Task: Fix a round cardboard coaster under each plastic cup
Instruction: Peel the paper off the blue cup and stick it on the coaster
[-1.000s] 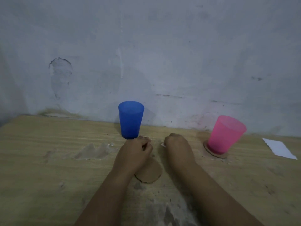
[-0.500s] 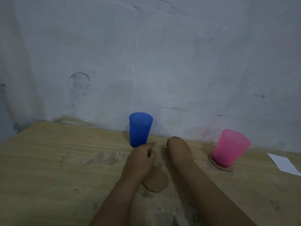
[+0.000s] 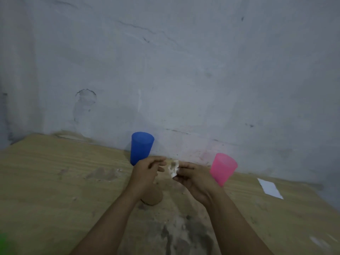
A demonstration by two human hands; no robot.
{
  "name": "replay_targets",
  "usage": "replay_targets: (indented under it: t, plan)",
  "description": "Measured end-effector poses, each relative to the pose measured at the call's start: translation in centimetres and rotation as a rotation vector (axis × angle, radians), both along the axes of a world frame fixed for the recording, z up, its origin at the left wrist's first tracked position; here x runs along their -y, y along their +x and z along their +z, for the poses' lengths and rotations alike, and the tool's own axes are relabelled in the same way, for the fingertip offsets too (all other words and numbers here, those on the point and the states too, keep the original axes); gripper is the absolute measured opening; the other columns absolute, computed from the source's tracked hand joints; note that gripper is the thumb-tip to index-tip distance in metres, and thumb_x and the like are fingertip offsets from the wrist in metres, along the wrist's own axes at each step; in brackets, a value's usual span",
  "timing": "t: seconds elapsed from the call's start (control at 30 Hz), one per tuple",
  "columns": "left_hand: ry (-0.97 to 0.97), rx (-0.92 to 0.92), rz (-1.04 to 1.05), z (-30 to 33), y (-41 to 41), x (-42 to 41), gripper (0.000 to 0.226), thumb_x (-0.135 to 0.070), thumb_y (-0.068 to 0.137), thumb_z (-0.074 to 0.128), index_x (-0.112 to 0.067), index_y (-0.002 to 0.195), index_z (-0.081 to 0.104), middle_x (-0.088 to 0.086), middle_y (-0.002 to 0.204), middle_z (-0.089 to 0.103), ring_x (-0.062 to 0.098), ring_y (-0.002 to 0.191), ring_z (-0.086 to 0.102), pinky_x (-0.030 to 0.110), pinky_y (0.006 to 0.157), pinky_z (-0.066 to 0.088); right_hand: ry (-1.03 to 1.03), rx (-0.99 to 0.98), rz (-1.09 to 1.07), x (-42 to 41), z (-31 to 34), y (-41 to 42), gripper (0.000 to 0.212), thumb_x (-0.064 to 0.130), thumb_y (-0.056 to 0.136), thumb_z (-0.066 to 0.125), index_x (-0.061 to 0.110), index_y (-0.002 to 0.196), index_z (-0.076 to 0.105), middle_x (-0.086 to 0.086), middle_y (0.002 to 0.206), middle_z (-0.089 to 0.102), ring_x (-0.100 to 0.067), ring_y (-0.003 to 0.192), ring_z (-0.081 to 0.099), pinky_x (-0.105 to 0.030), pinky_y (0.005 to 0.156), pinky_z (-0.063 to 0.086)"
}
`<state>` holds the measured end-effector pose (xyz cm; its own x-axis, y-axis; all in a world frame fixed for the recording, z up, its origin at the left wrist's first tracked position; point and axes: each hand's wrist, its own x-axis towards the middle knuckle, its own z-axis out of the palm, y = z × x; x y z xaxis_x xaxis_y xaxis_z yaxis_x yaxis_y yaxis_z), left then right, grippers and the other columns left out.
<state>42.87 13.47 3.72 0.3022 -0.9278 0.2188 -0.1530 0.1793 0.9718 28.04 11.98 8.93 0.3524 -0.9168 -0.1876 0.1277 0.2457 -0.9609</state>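
The right hand [image 3: 195, 178] pinches a crumpled white adhesive wad [image 3: 173, 169]; the left hand [image 3: 147, 172] hovers with relaxed fingers. A round brown cardboard coaster [image 3: 153, 197] lies flat, partly hidden behind the left wrist. A blue plastic cup [image 3: 141, 147] and a pink plastic cup [image 3: 223, 167] flank the hands.

My left forearm is covering most of the cardboard coaster [image 3: 153, 198] lying on the bench [image 3: 55, 190]. My right hand [image 3: 195, 178] is hiding the pink cup's [image 3: 222, 168] base. The white scrap [image 3: 173, 168] I am pinching is blurring, so I cannot tell what it is. A green smear [image 3: 3, 242] is getting cut off at the left edge.
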Motion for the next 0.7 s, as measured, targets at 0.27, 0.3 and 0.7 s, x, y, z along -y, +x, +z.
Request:
replay_targets:
  t: [0.27,0.3,0.7]
  plan:
    - [-0.085,-0.197,-0.3,6.8,-4.9,-9.6,0.025,-0.004,0.092,0.054,-0.02,0.102,0.07,-0.005,0.095,0.073,0.006,0.08,0.066,0.019,0.065,0.051,-0.028,0.526,-0.02,-9.1,3.7,-3.4,0.021,-0.004,0.079,0.05,0.002,0.094,0.063,-0.013,0.085,0.071,-0.018,0.076,0.069,-0.023,0.066,0.057]
    - [-0.096,-0.208,-0.293,7.2,-5.4,-10.7,0.024,-0.006,0.091,0.055,-0.021,0.103,0.07,-0.006,0.096,0.073,0.005,0.081,0.066,0.018,0.066,0.05,-0.044,0.567,-0.02,-10.3,3.9,-3.6,0.022,-0.002,0.076,0.052,0.003,0.093,0.063,-0.013,0.085,0.071,-0.018,0.076,0.069,-0.023,0.066,0.057]
    - [-0.273,-0.251,-0.229,8.4,-11.8,-23.1,0.021,-0.005,0.08,0.067,-0.021,0.092,0.075,-0.005,0.089,0.074,0.003,0.078,0.064,0.015,0.069,0.049,-0.193,0.64,-0.038,-22.4,4.5,-8.4,0.02,0.001,0.077,0.05,0.005,0.075,0.069,-0.007,0.075,0.066,-0.016,0.071,0.065,-0.024,0.065,0.055]
